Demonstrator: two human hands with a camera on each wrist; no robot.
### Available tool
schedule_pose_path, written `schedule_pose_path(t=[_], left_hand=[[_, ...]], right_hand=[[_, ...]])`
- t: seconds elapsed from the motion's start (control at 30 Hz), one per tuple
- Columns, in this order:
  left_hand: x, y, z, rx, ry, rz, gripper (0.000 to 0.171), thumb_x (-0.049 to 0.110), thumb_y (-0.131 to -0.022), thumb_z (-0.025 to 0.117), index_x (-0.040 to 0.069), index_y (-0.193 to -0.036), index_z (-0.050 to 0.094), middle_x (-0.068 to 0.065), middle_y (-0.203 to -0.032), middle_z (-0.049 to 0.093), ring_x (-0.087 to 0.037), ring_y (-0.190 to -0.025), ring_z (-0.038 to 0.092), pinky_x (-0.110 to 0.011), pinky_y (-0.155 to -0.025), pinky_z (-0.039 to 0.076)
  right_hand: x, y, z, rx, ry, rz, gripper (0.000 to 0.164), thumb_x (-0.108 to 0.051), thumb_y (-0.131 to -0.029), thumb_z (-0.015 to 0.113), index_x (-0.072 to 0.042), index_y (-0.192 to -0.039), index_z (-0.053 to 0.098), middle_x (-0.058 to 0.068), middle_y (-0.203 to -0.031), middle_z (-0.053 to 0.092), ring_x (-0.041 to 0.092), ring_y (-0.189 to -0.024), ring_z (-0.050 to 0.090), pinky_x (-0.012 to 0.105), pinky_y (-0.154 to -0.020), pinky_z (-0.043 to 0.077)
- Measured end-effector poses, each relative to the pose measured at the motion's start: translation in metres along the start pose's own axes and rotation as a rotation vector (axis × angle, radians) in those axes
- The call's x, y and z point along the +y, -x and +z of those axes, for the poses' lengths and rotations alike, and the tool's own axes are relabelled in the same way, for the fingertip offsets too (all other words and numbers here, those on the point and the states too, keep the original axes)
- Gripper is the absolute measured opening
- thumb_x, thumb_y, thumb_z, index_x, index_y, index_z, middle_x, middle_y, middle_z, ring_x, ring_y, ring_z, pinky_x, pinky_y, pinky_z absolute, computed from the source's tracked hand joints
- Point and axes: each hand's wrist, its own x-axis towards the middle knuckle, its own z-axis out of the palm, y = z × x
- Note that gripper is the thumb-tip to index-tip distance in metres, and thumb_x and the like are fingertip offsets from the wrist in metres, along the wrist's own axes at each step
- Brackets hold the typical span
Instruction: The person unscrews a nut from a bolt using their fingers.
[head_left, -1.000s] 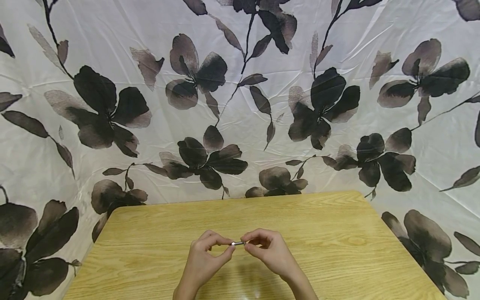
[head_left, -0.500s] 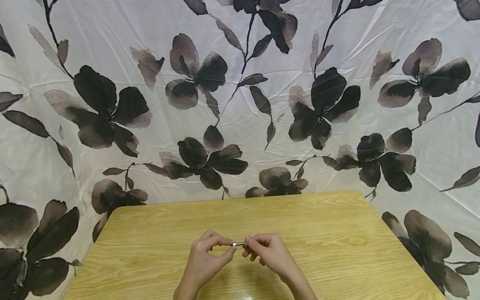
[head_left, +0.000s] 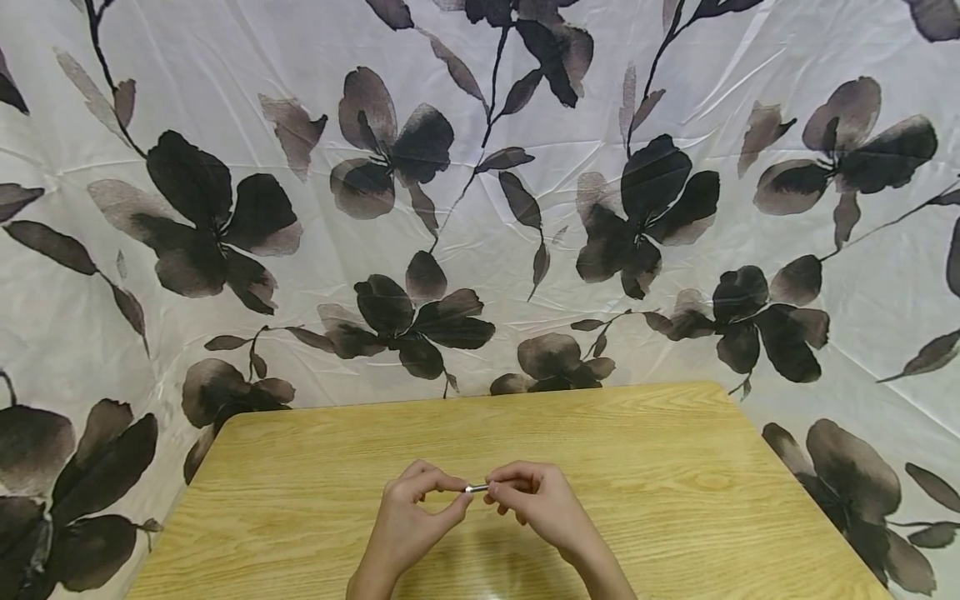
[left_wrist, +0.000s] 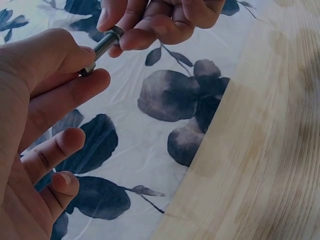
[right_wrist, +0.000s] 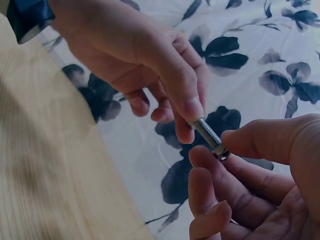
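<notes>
A metal bolt (head_left: 477, 487) with a threaded shank is held in the air above the table, lying nearly level between both hands. My left hand (head_left: 411, 517) pinches its head end between thumb and index finger, the other fingers loosely bent. A small nut (right_wrist: 221, 152) sits on the opposite end of the thread. Thumb and fingers of my right hand (head_left: 542, 506) pinch that nut. In the left wrist view the bare thread of the bolt (left_wrist: 103, 46) shows between the two hands. Fingertips cover most of the bolt's head.
Beneath the hands lies a light wood-grain table (head_left: 337, 442) with rounded corners. A white cloth (head_left: 510, 250) with dark printed flowers hangs behind it and at both sides. A dark band (right_wrist: 30, 19) is around the left wrist.
My right thumb and fingers have shifted against each other at the nut, with the fingers dropping lower, then rising slightly. The left hand keeps its pinch almost unmoved.
</notes>
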Motion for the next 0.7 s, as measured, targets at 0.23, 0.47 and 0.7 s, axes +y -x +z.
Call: schedule_pose_path(t=[0.23, 0.47, 0.7], left_hand=[[-0.001, 0.001, -0.004, 0.019, 0.004, 0.045, 0.027, 0.007, -0.077, 0.09, 0.029, -0.086, 0.079, 0.014, -0.083, 0.068, -0.001, -0.073, 0.052, -0.022, -0.061, 0.038], [-0.006, -0.001, -0.002, 0.013, 0.043, 0.045, 0.023, 0.008, -0.078, 0.09, 0.026, -0.088, 0.079, 0.006, -0.083, 0.071, -0.002, -0.072, 0.048, -0.022, -0.06, 0.035], [-0.012, 0.002, -0.001, -0.034, 0.038, -0.032, 0.025, 0.01, -0.079, 0.089, 0.031, -0.085, 0.078, 0.01, -0.084, 0.072, -0.002, -0.071, 0.048, -0.021, -0.059, 0.034]], right_hand=[[0.0, -0.002, 0.003, 0.014, 0.006, -0.004, 0.024, -0.021, -0.096, 0.074, -0.005, -0.113, 0.076, 0.005, -0.095, 0.075, 0.011, -0.074, 0.065, 0.022, -0.058, 0.044], [0.002, -0.005, -0.002, 0.045, 0.064, -0.056, 0.025, -0.023, -0.097, 0.073, -0.006, -0.115, 0.076, 0.007, -0.093, 0.075, 0.01, -0.073, 0.064, 0.021, -0.057, 0.044], [0.011, -0.004, -0.006, 0.052, 0.102, -0.073, 0.024, -0.02, -0.097, 0.073, -0.005, -0.114, 0.076, 0.009, -0.093, 0.074, 0.012, -0.074, 0.065, 0.022, -0.061, 0.046]])
